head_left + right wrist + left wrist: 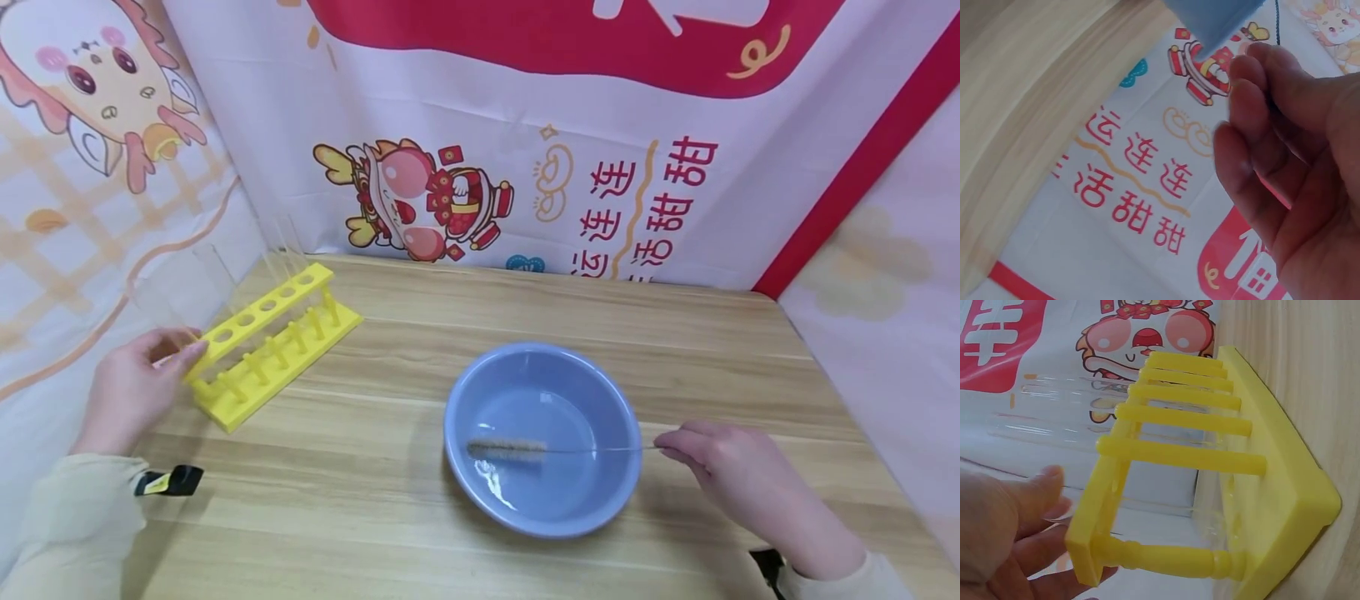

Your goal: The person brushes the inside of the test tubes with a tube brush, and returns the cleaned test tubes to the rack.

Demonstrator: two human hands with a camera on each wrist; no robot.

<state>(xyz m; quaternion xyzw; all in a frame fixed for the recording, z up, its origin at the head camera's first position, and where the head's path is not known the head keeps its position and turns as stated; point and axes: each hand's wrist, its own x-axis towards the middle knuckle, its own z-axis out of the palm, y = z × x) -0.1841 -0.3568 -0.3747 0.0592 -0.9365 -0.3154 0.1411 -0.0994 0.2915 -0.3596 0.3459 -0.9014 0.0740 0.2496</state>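
Note:
A yellow test tube rack stands at the left of the table, with several clear test tubes rising out of its top holes. At its near end is my left hand, thumb and fingers round a clear test tube just above the top bar. My right hand pinches the thin wire handle of a test tube brush. The wire crosses the right rim of a blue basin, and the tan bristles are over the basin's inside, where bright reflections show.
The wooden table runs back to a printed cloth hung behind it. Cloth also hangs along the left and right sides, close to the rack on the left.

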